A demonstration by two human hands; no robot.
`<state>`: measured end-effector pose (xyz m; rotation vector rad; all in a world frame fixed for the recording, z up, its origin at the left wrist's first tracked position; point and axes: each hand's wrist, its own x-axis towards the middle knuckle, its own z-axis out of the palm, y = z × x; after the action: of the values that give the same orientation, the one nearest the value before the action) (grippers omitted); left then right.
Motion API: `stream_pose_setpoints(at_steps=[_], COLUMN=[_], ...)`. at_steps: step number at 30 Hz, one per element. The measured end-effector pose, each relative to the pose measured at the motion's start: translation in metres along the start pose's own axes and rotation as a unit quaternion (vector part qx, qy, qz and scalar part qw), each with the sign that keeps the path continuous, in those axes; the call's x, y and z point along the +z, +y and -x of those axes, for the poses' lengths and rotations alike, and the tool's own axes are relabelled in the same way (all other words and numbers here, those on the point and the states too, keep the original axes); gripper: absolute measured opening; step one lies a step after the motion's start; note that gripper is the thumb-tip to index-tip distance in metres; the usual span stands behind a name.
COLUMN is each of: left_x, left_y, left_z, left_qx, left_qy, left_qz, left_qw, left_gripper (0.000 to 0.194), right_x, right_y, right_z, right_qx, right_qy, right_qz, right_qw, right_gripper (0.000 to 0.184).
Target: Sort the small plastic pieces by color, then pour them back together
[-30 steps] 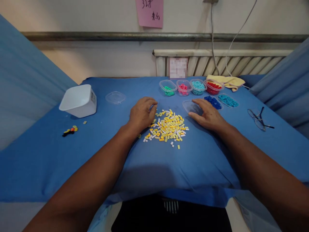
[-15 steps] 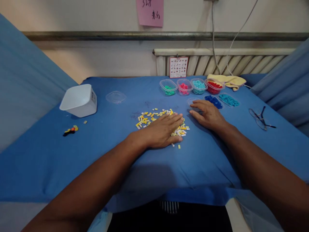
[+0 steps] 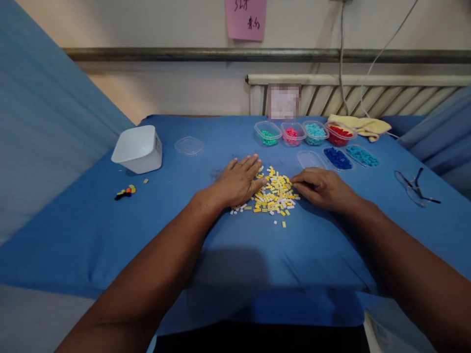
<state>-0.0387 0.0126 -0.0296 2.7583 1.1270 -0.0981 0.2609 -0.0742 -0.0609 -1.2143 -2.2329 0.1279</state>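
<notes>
A loose pile of small yellow and white building bricks [image 3: 275,189] lies on the blue cloth. My left hand [image 3: 239,181] is open, its fingers stretched out flat against the pile's left side, covering some bricks. At the right edge of the pile, my right hand [image 3: 324,189] has thumb and fingers pressed together. Whatever might be between those fingertips is hidden or too small to name. A yellow brick [image 3: 283,224] and a white one [image 3: 275,222] lie apart, nearer to me.
Clear tubs hold green [image 3: 268,137], pink [image 3: 291,135], light blue [image 3: 315,133] and red bricks [image 3: 338,133]. Lids carry dark blue [image 3: 337,158] and teal bricks [image 3: 362,156]. A white tub [image 3: 138,149] and black-and-orange pieces [image 3: 125,192] are left; glasses [image 3: 415,186] are right.
My left hand has moved from the pile's right part to its left side, uncovering bricks now gathered closer together. My right hand has lowered to the pile's edge and closed its fingers. The view has turned left.
</notes>
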Motion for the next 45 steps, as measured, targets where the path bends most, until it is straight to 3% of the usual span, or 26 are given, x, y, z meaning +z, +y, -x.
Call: stream_pose_setpoints(at_steps=[2,6,10,12,15,20,22,25,27,31,33,38,45], left_x=[0.003,0.013,0.012,0.007,0.000,0.002,0.007,0.013,0.018,0.026,0.028,0.026,0.022], left_y=[0.002,0.018,0.027,0.022,0.005,-0.027,-0.043,-0.068,-0.082,-0.094,-0.093,-0.088,-0.080], left_z=[0.000,0.000,0.004,0.005,0.005,-0.001,-0.003,-0.008,-0.012,-0.016,-0.016,-0.016,-0.016], left_qx=[0.017,0.087,0.109,0.089,0.006,-0.064,-0.089,-0.123,-0.154,-0.208,-0.209,-0.210,-0.208], left_qy=[0.008,-0.030,-0.044,-0.033,0.017,0.068,0.117,0.245,0.310,0.379,0.389,0.365,0.330], left_qz=[0.015,0.031,0.030,0.031,0.023,0.018,0.045,0.134,0.203,0.311,0.334,0.320,0.272], left_qw=[1.000,0.995,0.993,0.995,1.000,0.995,0.988,0.952,0.916,0.846,0.833,0.849,0.880], left_gripper=[0.086,0.091,0.095,0.091,0.081,0.071,0.066,0.062,0.064,0.065,0.064,0.062,0.059], right_x=[0.001,0.006,0.008,0.009,0.014,0.023,0.023,0.022,0.024,0.033,0.037,0.042,0.044], right_y=[-0.001,-0.007,-0.010,-0.010,-0.011,-0.023,-0.026,-0.027,-0.030,-0.044,-0.052,-0.063,-0.075], right_z=[0.001,0.000,-0.002,-0.003,-0.005,-0.013,-0.014,-0.012,-0.010,-0.006,-0.006,-0.006,-0.008], right_qx=[-0.003,-0.045,-0.058,-0.050,-0.063,-0.137,-0.145,-0.126,-0.107,-0.102,-0.104,-0.132,-0.152], right_qy=[-0.010,-0.039,-0.012,0.019,0.043,0.008,0.007,0.013,-0.021,-0.139,-0.160,-0.180,-0.189], right_qz=[-0.014,-0.031,-0.020,-0.011,-0.008,-0.024,-0.027,-0.024,-0.029,-0.049,-0.050,-0.049,-0.047], right_qw=[1.000,0.998,0.998,0.999,0.997,0.990,0.989,0.992,0.994,0.984,0.980,0.974,0.969], right_gripper=[0.018,0.017,0.018,0.017,0.017,0.019,0.020,0.027,0.039,0.066,0.074,0.093,0.094])
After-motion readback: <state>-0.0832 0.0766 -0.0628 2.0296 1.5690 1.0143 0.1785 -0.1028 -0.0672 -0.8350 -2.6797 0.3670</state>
